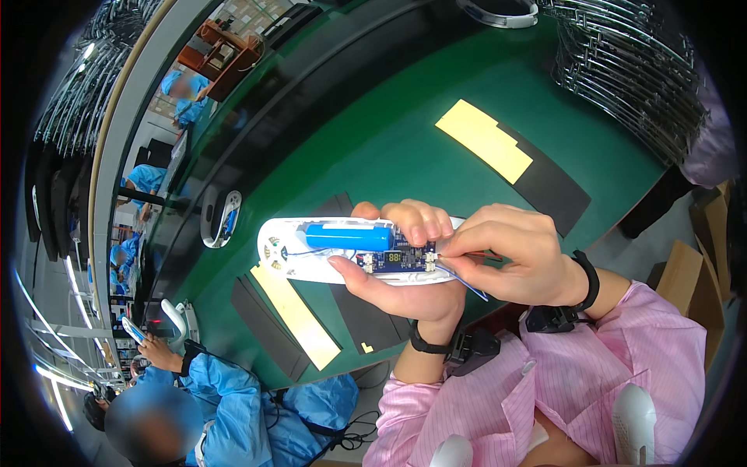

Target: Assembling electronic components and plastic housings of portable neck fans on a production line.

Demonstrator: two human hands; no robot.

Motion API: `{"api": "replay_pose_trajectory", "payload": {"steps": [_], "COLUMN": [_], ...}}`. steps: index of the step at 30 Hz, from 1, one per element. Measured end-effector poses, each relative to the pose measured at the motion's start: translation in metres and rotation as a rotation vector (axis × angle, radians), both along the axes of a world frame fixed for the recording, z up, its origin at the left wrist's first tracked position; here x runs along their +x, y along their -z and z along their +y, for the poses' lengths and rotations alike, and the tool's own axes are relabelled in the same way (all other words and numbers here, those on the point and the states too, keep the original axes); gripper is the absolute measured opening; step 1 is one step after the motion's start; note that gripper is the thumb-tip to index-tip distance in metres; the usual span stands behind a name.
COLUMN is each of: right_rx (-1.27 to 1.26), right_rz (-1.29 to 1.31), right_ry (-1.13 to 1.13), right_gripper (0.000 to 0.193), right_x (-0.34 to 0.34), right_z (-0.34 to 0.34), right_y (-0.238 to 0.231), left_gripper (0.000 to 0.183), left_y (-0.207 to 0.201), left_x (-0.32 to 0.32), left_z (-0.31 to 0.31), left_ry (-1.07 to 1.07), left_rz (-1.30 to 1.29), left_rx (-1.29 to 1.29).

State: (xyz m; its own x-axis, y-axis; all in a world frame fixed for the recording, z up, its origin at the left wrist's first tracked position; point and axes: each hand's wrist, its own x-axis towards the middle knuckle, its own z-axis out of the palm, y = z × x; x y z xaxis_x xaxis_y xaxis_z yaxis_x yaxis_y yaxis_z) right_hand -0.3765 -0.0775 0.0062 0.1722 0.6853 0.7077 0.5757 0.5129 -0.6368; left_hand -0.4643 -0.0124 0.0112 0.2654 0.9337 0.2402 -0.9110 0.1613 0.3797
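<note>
My left hand [424, 297] is wrapped round a white plastic housing [296, 268], thumb at the near edge and fingertips over the far edge. Inside the open housing lie a blue cylindrical battery [350, 237] and a dark blue circuit board [405, 258] with a small display and white connectors. At the board's right end, my right hand [513, 253] is closed in a pinch on thin wires beside a white connector [430, 261]. A loose blue wire [467, 285] hangs below the fingertips. The exact grip on the wires is partly hidden by the fingers.
Black sheets with yellow pieces [486, 140] lie on the green table [389, 132], some under the housing. Another white housing [223, 220] stands at the left. A co-worker in blue [241, 412] handles a device at lower left. Curved metal parts [630, 70] are stacked far right; cardboard boxes [689, 288] stand at right.
</note>
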Motion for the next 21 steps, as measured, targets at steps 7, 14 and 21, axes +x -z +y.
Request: {"api": "replay_pose_trajectory", "payload": {"steps": [7,14,21], "right_rx": [-0.002,0.055,0.026], "right_rz": [0.067,0.057,0.051], "right_ry": [0.015,0.003,0.025], "right_gripper": [0.017,0.016,0.015], "right_x": [-0.0044,-0.0048,-0.0002], "right_z": [-0.0028,-0.0012,0.0], "right_y": [-0.0038,0.0009,0.0004], "left_gripper": [0.053,0.049,0.051], "left_y": [-0.0051,-0.0029,0.0024], "left_x": [0.0022,-0.0013,0.0068], "left_z": [-0.0015,0.0011,0.0008], "left_ry": [-0.061,-0.168,-0.199], "left_rz": [0.074,0.201,0.19], "left_rx": [0.12,0.265,0.212]}}
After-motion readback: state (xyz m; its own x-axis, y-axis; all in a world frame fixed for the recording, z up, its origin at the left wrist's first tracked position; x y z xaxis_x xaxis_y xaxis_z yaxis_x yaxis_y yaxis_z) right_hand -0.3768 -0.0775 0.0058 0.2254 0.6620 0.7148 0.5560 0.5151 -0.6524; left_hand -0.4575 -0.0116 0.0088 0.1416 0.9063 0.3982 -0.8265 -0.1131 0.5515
